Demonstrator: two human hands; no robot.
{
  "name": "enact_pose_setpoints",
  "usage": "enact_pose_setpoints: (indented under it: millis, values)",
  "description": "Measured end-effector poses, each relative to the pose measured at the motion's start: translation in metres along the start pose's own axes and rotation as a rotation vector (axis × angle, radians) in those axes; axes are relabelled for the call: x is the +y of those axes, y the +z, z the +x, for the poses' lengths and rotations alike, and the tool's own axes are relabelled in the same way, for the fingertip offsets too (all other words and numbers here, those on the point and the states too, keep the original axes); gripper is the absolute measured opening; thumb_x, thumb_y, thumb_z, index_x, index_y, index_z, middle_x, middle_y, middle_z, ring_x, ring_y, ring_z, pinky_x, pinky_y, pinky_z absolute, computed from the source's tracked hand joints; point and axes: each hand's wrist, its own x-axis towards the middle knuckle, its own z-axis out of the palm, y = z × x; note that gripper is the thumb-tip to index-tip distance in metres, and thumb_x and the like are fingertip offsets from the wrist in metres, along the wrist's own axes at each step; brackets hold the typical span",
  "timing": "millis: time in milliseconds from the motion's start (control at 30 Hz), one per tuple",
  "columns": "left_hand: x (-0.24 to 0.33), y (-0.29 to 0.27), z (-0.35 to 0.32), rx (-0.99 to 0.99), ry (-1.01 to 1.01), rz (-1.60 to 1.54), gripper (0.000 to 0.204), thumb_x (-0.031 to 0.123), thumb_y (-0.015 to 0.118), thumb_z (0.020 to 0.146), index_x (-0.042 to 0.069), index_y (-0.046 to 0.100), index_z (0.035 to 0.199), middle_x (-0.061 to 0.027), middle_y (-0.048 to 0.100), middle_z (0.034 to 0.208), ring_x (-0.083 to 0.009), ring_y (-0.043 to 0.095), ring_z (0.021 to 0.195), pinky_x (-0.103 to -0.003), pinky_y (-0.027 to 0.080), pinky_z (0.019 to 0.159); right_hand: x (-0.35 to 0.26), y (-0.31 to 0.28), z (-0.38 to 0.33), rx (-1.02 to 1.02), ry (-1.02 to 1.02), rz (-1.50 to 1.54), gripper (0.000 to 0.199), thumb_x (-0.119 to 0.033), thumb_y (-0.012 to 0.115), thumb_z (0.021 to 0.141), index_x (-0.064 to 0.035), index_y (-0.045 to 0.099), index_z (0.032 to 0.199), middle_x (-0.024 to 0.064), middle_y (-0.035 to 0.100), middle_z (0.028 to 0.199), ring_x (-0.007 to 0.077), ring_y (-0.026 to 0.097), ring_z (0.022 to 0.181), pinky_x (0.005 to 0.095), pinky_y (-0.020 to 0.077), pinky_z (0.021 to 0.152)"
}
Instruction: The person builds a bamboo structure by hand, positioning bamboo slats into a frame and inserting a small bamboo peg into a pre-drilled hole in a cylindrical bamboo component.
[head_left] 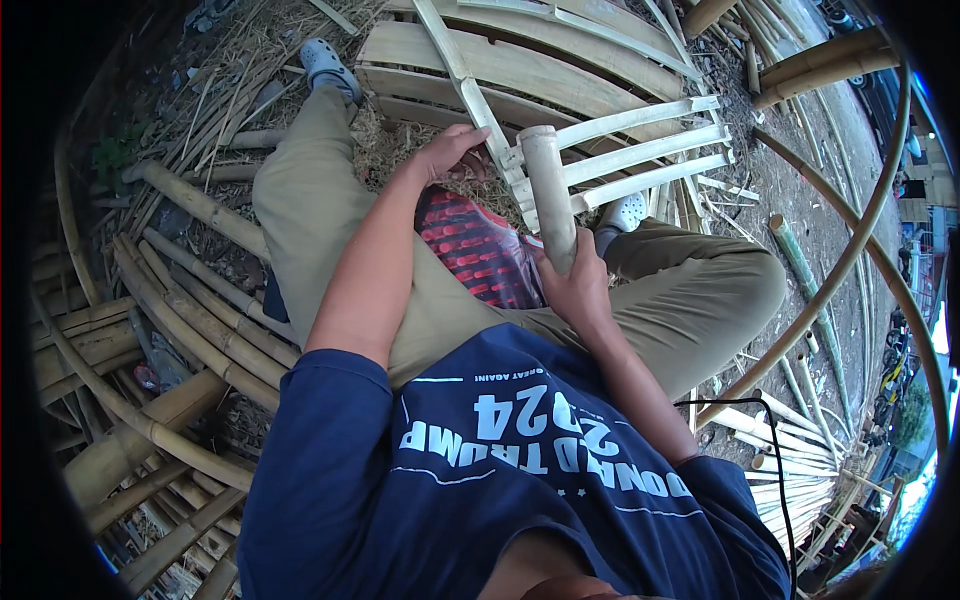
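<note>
My right hand (578,285) is wrapped round the lower end of a short, thick, pale bamboo length (548,190), which stands up in front of the slats. A split-bamboo frame lies beyond my lap: one long strip (466,88) runs away from me, and several pale slats (645,155) branch off it to the right. My left hand (450,157) is closed at the left edge of that long strip, thumb and forefinger against it; the other fingers curl below. The bamboo length hides part of the joints between strip and slats.
A slatted wooden panel (540,70) lies under the frame's far end. A red patterned cloth (480,250) sits between my legs. Bamboo poles (200,210) are piled on the left, with curved poles (850,250) rising at right. Shavings and cut strips litter the ground.
</note>
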Motion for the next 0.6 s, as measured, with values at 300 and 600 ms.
enact_pose_setpoints:
  millis: [300, 600]
  values:
    - [-0.002, -0.002, 0.028, 0.256, 0.184, 0.26, 0.05, 0.043, 0.053, 0.109, 0.006, 0.061, 0.075, -0.0007, 0.057, 0.064, -0.0136, 0.055, 0.05, -0.032, 0.04, 0.048, -0.016, -0.005, 0.004, -0.091, 0.091, -0.034, 0.049, -0.025, 0.076, 0.091, 0.002, 0.053, 0.125, 0.0345, 0.072, 0.096, 0.0506, 0.073, 0.094, 0.053, 0.0567, 0.08]
    - [0.001, 0.0, 0.033, 0.033, 0.161, 0.058, 0.05, 0.046, 0.048, 0.112, 0.013, 0.051, 0.075, 0.0041, 0.047, 0.063, -0.0097, 0.043, 0.049, -0.03, 0.037, 0.048, -0.015, 0.003, 0.013, -0.137, 0.018, -0.104, 0.046, -0.022, 0.076, 0.09, 0.0054, 0.051, 0.117, 0.0347, 0.071, 0.092, 0.0528, 0.071, 0.09, 0.0586, 0.0547, 0.078]
